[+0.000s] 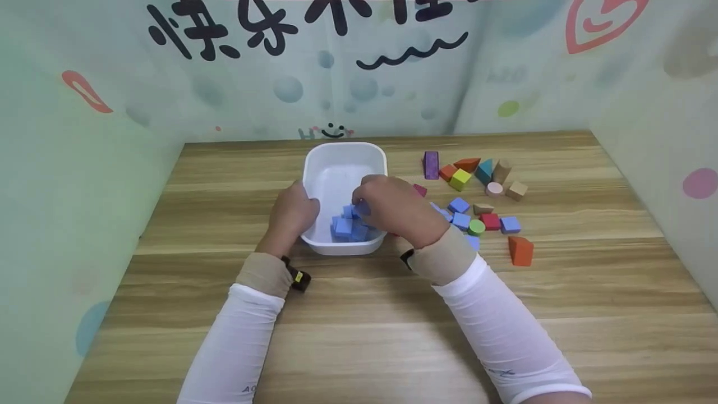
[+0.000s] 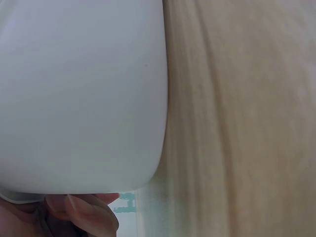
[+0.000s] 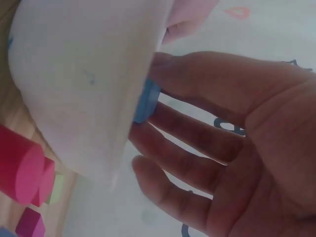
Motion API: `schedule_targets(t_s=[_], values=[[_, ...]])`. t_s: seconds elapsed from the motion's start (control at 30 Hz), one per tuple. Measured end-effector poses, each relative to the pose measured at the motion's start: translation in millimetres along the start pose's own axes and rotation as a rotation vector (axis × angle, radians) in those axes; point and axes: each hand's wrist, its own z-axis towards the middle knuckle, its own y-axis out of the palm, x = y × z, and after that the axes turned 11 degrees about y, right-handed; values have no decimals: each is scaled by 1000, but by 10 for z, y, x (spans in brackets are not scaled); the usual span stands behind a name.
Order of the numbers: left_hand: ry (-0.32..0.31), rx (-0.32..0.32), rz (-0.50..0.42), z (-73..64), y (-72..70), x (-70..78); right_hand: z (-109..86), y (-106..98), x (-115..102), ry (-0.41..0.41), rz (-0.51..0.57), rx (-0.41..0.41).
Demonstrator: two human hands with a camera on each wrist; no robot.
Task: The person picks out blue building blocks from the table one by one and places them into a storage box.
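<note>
A white plastic tub (image 1: 345,160) stands on the wooden table, with several blue blocks (image 1: 343,227) piled at its near end. My left hand (image 1: 293,212) grips the tub's left rim; in the left wrist view its curled fingers (image 2: 91,215) show below the tub wall (image 2: 84,108). Over the tub's right side, my right hand (image 1: 395,206) pinches a blue block (image 3: 147,101) between thumb and fingertips. In the right wrist view the tub's rim hides part of that block, and the other fingers (image 3: 168,192) hang loosely spread.
Right of the tub lie loose blocks: blue cubes (image 1: 459,205), a red block (image 1: 489,221), a green cylinder (image 1: 476,227), an orange block (image 1: 521,251), a purple block (image 1: 431,165) and a yellow cube (image 1: 460,179). A printed backdrop (image 1: 241,95) rises behind the table (image 1: 359,336).
</note>
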Motion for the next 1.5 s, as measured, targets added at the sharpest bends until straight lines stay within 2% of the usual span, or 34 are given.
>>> schedule_targets(t_s=[0.17, 0.33, 0.53, 1.0, 1.5], values=[[-7, -6, -3, 1, 8, 1, 13, 68, -12, -24, -18, 4], [-10, -7, -10, 1, 9, -5, 39, 147, -20, -12, -51, 8], [19, 17, 16, 18, 14, -27, 46, 220, -23, -23, -96, 55], [-8, -3, 5, 28, 11, -23, 47, 256, -20, -14, -123, 59], [36, 25, 28, 31, 21, -39, 79, 286, -1, -24, -140, 65]])
